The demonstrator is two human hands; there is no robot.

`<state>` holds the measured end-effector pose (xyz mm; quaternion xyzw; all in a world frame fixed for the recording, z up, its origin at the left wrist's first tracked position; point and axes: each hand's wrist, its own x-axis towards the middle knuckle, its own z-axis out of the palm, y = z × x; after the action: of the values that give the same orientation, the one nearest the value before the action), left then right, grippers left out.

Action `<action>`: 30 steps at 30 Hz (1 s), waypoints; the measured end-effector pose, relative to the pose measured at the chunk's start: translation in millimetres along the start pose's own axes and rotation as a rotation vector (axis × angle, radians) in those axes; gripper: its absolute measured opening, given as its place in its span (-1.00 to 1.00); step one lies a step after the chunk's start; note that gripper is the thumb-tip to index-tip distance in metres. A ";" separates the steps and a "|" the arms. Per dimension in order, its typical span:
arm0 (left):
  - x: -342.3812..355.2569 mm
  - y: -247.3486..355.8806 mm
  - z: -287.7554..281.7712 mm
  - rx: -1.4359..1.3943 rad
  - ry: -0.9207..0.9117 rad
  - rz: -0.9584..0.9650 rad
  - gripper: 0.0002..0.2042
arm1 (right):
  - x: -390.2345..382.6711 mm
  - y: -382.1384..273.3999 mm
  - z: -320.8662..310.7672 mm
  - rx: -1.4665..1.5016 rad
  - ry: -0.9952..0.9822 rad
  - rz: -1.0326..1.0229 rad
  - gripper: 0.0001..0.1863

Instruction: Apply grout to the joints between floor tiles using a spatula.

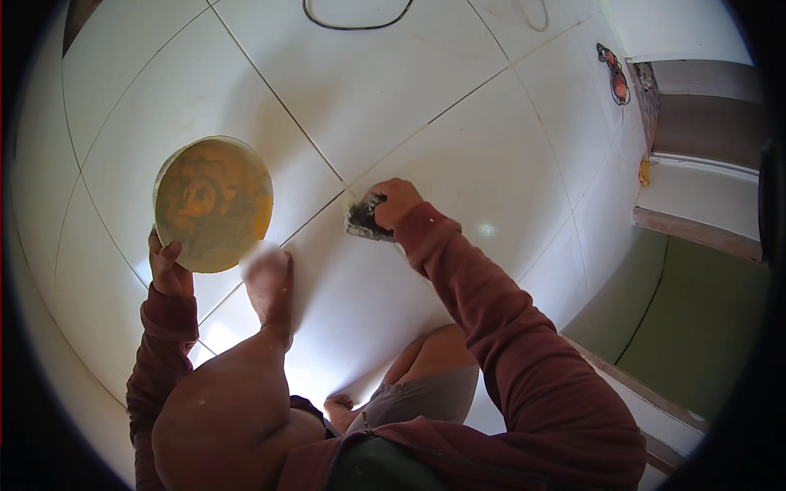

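My left hand (169,268) grips the rim of a round tub (211,204), thumb on the edge. Yellow-orange and grey smears coat its inside, which faces up at me. In my right hand (396,203) is a dark, grout-smeared flat pad or block (368,219) with a pale edge; its exact kind is partly hidden by my fingers. That hand presses it on the white tiled floor (458,180), just beside the point where several tile joints meet. Pale, yellowish residue marks the joint there.
My bare foot (268,278) stands on the tiles beside the tub. A black cable loop (358,28) lies at the far side. At the far right are an orange-and-black corded thing (614,75), a small yellow item (644,173) and a step edge (696,233) next to a green floor (696,319).
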<state>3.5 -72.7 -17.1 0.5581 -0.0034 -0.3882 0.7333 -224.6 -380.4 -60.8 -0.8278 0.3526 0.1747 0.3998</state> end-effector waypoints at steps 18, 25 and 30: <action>-15.8 12.7 43.7 -0.152 0.058 0.025 -0.48 | -87.0 -109.1 31.3 -0.191 0.133 -0.876 -0.52; -26.9 37.7 64.5 0.046 0.099 0.161 -0.27 | -96.7 -86.1 -8.2 1.173 -0.466 -0.129 -0.45; -26.5 17.7 69.9 0.029 0.039 0.159 -0.22 | -93.4 -81.6 -4.6 1.659 -0.498 0.118 -0.36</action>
<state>-35.6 -113.2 35.2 0.5742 -0.0392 -0.3176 0.7536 -230.1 -307.4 39.4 -0.1871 0.3109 0.0578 0.9301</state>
